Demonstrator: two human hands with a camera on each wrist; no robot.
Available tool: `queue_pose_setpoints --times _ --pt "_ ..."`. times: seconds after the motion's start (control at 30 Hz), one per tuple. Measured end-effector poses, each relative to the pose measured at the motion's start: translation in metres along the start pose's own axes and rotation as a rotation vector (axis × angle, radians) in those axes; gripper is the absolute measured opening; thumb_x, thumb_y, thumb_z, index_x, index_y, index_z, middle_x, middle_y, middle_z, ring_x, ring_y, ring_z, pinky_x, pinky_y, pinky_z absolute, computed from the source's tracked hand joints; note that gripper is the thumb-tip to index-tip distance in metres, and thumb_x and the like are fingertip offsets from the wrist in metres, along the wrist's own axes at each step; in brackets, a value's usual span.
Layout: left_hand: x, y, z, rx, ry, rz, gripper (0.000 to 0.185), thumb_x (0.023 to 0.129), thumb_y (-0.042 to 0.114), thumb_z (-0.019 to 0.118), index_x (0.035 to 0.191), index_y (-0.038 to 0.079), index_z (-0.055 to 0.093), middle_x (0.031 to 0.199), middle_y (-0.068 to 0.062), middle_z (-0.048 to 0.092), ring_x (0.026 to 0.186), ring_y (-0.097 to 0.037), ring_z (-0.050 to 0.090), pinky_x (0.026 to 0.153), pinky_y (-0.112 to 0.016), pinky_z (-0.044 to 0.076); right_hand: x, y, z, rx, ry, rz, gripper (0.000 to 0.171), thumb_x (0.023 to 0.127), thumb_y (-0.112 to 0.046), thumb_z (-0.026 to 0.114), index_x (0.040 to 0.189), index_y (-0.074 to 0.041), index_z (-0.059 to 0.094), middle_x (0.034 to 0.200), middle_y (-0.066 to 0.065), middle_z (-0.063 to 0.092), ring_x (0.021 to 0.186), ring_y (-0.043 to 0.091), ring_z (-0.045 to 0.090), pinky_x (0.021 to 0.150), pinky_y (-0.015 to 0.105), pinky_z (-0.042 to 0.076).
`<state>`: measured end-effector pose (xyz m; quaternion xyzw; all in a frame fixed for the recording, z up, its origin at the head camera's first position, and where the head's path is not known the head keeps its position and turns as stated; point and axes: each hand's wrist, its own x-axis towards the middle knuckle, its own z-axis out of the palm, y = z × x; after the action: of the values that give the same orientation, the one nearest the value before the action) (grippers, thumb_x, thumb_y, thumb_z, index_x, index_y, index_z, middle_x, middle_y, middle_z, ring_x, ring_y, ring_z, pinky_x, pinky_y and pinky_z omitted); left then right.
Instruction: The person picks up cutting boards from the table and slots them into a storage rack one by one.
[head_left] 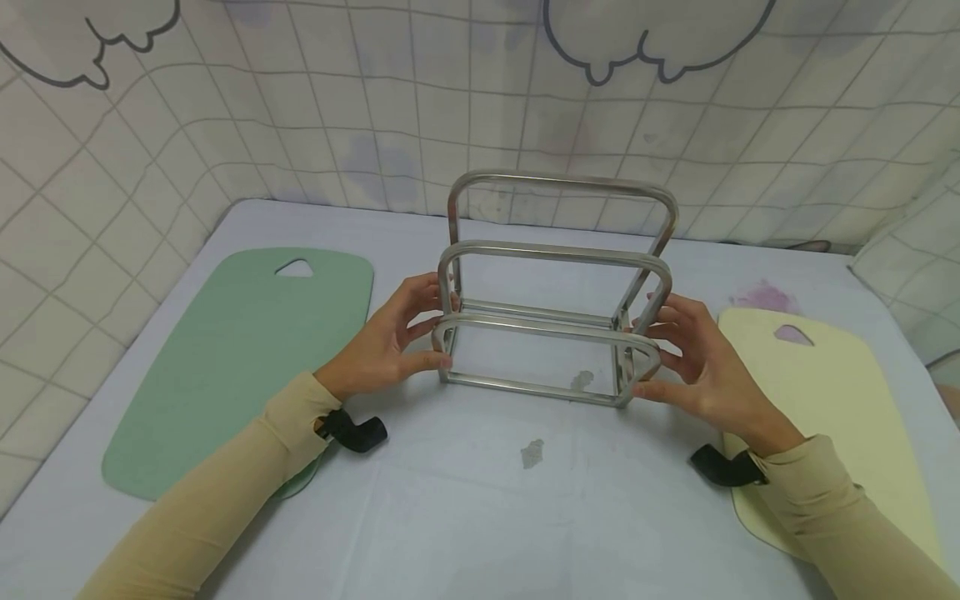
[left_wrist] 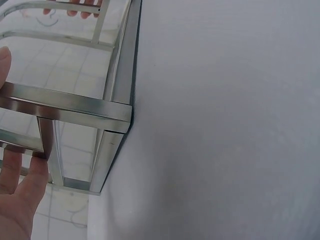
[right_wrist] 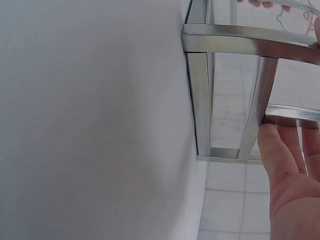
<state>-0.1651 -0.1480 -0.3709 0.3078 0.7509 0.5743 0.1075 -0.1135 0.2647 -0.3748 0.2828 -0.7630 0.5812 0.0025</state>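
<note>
Beige sleeves at the near side lead to the left hand and the right hand, whose bent fingers and thumbs grip opposite ends of a metal rack standing between them on the white table. Its long axis runs crosswise from hand to hand, with the lowest of three hoops toward the person and the tallest farthest away. Outside the left hand lies a green board, and outside the right hand a cream board, each with its holed end pointing away.
</note>
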Motion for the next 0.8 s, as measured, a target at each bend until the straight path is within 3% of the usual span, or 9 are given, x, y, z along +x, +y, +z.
queue_pose_setpoints --times 0.4,0.8 --pt "0.0017 -0.0006 -0.0005 0.001 0.011 -0.004 0.092 0.084 -0.008 0.079 0.158 0.008 0.026 0.153 -0.025 0.044 0.149 -0.033 0.043 0.124 -0.048 0.038 0.0024 0.0005 -0.0009 0.017 0.0 0.009 0.103 0.073 0.025 0.077 0.157 -0.002 0.025 0.143 -0.001 0.054 0.129 0.007 0.056 0.104 0.013 0.05" --pt "0.0053 -0.0035 -0.0011 -0.015 0.011 0.001 0.092 0.083 -0.009 0.079 0.157 0.006 0.027 0.154 -0.023 0.043 0.149 -0.032 0.042 0.124 -0.047 0.04 0.0041 0.0031 -0.0017 0.038 0.011 0.01 0.101 0.072 0.026 0.077 0.156 -0.002 0.028 0.143 0.006 0.054 0.129 0.007 0.056 0.104 0.013 0.051"
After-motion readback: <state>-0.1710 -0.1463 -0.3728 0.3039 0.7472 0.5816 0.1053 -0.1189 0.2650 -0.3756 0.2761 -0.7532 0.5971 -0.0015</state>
